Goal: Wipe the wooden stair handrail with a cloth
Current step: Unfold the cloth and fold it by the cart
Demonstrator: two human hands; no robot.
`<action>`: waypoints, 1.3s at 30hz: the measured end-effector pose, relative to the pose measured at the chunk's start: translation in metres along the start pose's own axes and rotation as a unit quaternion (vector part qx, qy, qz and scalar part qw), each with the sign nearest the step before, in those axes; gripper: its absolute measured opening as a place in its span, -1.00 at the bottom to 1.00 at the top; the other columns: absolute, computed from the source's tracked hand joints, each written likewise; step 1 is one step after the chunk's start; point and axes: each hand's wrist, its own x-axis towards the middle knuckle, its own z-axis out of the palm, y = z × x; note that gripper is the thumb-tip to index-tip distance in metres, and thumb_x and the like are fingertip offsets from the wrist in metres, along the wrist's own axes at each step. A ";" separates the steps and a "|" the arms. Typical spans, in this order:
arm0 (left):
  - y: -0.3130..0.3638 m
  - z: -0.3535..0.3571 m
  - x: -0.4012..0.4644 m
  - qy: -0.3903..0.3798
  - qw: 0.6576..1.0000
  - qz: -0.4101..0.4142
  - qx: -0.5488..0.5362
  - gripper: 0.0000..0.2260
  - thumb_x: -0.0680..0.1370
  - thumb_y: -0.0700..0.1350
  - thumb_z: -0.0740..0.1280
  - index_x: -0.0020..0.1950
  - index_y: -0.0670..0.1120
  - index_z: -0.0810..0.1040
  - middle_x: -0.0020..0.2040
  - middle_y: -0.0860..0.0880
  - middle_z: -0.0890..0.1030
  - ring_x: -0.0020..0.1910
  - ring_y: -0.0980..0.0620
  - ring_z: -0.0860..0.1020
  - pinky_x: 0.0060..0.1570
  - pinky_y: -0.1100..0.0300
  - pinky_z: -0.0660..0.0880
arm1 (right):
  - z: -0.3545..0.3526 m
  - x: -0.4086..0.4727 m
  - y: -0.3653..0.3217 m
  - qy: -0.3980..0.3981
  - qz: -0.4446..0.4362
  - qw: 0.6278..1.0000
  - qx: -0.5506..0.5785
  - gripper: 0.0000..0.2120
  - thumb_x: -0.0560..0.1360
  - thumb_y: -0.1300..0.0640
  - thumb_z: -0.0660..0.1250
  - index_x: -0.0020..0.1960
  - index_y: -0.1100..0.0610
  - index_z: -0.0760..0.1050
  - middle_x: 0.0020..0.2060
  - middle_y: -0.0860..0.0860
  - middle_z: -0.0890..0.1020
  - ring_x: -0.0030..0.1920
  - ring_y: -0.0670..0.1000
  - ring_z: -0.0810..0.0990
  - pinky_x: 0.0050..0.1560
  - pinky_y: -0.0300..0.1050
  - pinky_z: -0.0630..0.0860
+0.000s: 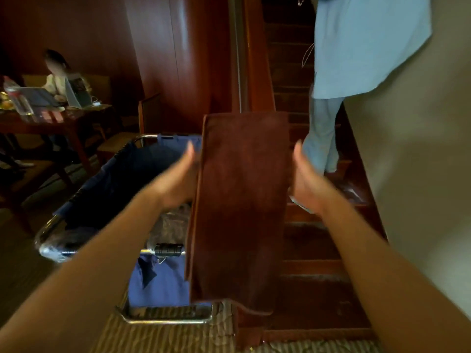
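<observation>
seated person (57, 77): far left, at a dark wooden table (58, 121) with a laptop and a clear plastic bottle; takes no part in the job.
blue fabric cart with a chrome tube frame (107, 189): parked at the foot of the stairs, probably so supplies are within reach.
left hand (175, 179): at the cloth's left edge, thumb up and out in front; the fingers go behind the fabric, so i cannot tell if they are curled or flat. it reads as supporting the cloth from behind.
folded dark brown cloth (239, 200): hangs as a long upright strip between the two hands, held up in front of the chest, lower end loose. likely folded narrow to suit a rail.
polished reddish wooden stair handrail (257, 62): rises up and away behind the cloth's top edge; the cloth is not on it, so wiping looks not yet begun.
right hand (309, 182): at the cloth's right edge, thumb raised; fingers hidden, grip unclear.
person in pale blue clothes (356, 59): stands on the wooden steps (311, 250) to the right; could be in the way higher up.
</observation>
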 end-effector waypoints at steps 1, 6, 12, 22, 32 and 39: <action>-0.030 0.004 -0.004 0.009 0.998 -0.058 -0.007 -0.10 0.17 0.55 0.19 0.27 -0.07 0.48 0.31 -0.11 0.49 0.15 -0.02 0.58 0.25 0.00 0.44 | -0.003 -0.005 0.031 -0.011 0.063 0.998 -0.003 -0.43 0.41 -0.25 0.16 0.31 0.03 0.44 0.23 0.04 0.56 0.20 0.05 0.56 0.16 0.01 0.49; -0.148 -0.003 -0.026 0.021 0.972 -0.224 -0.064 -0.85 0.54 -0.24 0.28 0.07 -0.19 0.58 -0.04 -0.11 0.68 -0.16 0.04 0.66 -0.15 0.21 0.60 | 0.003 -0.018 0.147 0.030 0.203 0.978 -0.048 -0.81 0.50 0.23 0.34 0.10 0.20 0.58 0.02 0.16 0.67 0.08 0.12 0.63 0.20 0.12 0.49; -0.152 -0.036 -0.020 0.066 0.962 -0.261 -0.053 -0.81 0.53 -0.29 0.31 0.13 -0.19 0.55 0.03 -0.13 0.64 -0.09 0.01 0.64 -0.07 0.17 0.60 | 0.012 -0.003 0.161 0.055 0.213 0.975 0.021 -0.71 0.51 0.25 0.32 0.23 0.26 0.49 0.06 0.17 0.65 0.10 0.11 0.62 0.12 0.04 0.53; -0.119 -0.046 0.002 0.263 0.934 -0.085 0.228 -0.61 0.42 -0.21 0.47 0.11 -0.14 0.34 -0.12 -0.04 0.47 -0.16 0.03 0.49 -0.22 0.19 0.48 | 0.013 0.018 0.124 0.030 0.105 0.984 -0.144 -0.35 0.44 0.35 0.40 0.43 -0.02 0.27 0.26 0.12 0.49 0.11 0.01 0.57 -0.03 -0.08 0.58; -0.110 -0.033 0.000 0.018 0.813 -0.066 0.578 -0.57 0.41 -0.11 0.46 0.27 -0.05 0.52 0.15 -0.05 0.57 0.15 -0.03 0.52 0.08 0.23 0.39 | 0.013 0.025 0.115 0.015 -0.071 0.781 -0.621 -0.71 0.50 0.22 0.32 0.23 0.14 0.52 0.10 0.15 0.53 0.19 0.11 0.46 0.16 -0.13 0.35; -0.094 -0.069 -0.006 0.127 0.776 0.018 0.617 -0.62 0.37 0.17 0.40 -0.03 -0.11 0.65 -0.06 -0.16 0.52 0.14 -0.17 0.39 0.14 0.10 0.31 | 0.028 0.056 0.116 0.057 -0.016 0.902 -0.429 -0.75 0.44 0.11 0.39 0.10 0.15 0.58 0.03 0.06 0.61 0.09 0.07 0.55 0.15 -0.02 0.49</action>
